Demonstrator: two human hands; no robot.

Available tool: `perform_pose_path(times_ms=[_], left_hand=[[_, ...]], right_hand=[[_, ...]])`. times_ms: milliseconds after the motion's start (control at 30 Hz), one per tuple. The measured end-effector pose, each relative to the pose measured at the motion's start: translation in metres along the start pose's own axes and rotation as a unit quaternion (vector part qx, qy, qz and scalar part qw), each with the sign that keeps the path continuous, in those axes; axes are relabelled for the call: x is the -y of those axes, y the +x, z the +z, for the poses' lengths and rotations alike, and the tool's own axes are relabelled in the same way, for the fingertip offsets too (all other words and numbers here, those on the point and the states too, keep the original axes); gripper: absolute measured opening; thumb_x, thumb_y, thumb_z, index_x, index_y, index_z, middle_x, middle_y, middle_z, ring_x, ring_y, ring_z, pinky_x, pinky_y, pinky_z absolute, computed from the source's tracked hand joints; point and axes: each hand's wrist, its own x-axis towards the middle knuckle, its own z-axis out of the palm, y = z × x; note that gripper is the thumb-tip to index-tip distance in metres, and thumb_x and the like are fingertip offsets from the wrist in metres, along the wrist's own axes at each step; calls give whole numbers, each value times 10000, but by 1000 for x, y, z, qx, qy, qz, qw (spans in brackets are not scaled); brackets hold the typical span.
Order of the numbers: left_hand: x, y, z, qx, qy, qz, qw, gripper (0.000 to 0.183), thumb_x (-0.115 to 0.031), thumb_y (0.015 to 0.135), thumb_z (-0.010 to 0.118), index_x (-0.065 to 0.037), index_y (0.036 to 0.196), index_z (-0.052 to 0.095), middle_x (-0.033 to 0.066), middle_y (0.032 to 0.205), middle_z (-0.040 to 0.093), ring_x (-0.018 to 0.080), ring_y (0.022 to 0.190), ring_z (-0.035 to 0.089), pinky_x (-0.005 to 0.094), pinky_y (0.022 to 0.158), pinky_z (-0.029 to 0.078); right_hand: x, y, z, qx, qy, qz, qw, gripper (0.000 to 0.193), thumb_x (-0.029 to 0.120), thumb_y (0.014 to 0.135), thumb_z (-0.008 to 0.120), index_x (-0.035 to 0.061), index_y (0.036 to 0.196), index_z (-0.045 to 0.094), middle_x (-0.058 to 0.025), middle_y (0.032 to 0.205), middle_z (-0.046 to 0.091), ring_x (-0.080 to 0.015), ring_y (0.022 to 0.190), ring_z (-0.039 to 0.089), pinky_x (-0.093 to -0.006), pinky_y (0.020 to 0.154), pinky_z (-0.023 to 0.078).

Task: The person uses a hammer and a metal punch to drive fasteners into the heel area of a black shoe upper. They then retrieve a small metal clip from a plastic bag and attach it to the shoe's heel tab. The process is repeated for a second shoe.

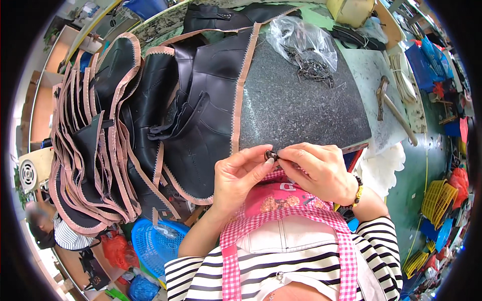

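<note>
A small dark metal buckle [271,155] is pinched between my two hands, just past the near edge of the stone slab [301,115]. My left hand [240,173] grips it from the left with thumb and forefinger. From the right, my right hand [317,168] closes its fingertips on the same piece, covering part of it. Farther back on the slab, similar dark metal buckles [314,69] spill from a clear plastic bag [301,37]. Black leather pieces [216,75] with zigzag-cut tan edges lie left of the slab; one has a strap [193,118].
A thick stack of black leather pieces [95,145] fills the left side. On the right lies a hammer [394,108]. Below left stands a blue plastic basket [158,246]; yellow baskets [438,200] are at far right. Another person [70,233] sits at lower left.
</note>
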Motion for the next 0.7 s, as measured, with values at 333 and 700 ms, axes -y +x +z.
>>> perform_pose_path(times_ms=[333,700], left_hand=[[4,-6,-2,22,72,54,996,267,108,836,666,44,1095,645,122,981,705,164,919,685,284,851,568],[21,-9,2,41,-173,-28,984,252,49,902,613,16,1152,613,141,1026,689,201,917,692,316,857,572]], right_hand=[[-4,-2,-5,89,-20,-81,993,216,103,728,670,-3,892,577,-68,710,559,-234,610,643,-345,519,526],[-14,-15,19,-54,292,70,952,187,13,751,765,15,935,726,-77,866,646,-120,652,638,-253,559,523]])
